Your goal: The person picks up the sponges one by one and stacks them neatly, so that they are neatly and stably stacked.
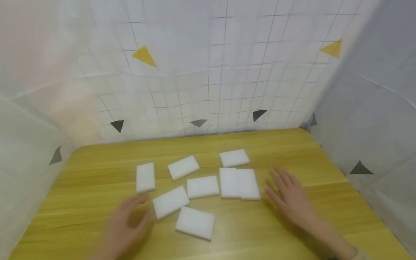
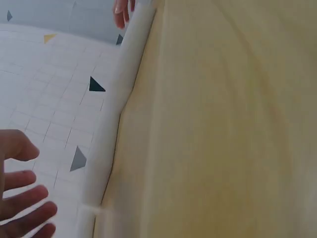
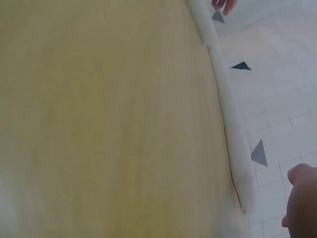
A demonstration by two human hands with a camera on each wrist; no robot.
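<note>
Several flat white rectangular sponge-like blocks lie on the wooden table. My left hand (image 1: pixel 123 225) is at the near left, thumb and fingers apart, with nothing between them. Nearest to it are one tilted block (image 1: pixel 170 202) and an upright-lying block (image 1: pixel 145 177). To the right, my right hand (image 1: pixel 292 198) has its fingers spread loosely beside two overlapping blocks (image 1: pixel 249 184), holding nothing. In the left wrist view, the left hand (image 2: pixel 25 203) shows parted fingers. Only part of the right hand (image 3: pixel 303 203) shows in the right wrist view.
The other blocks are one at the back (image 1: pixel 234 158), another back-left of centre (image 1: pixel 183 168), one in the middle (image 1: pixel 203 187) and one nearest me (image 1: pixel 195 222). White sheeting (image 1: pixel 182 36) with grid lines and triangles stands behind the table (image 1: pixel 325 159) and along both sides.
</note>
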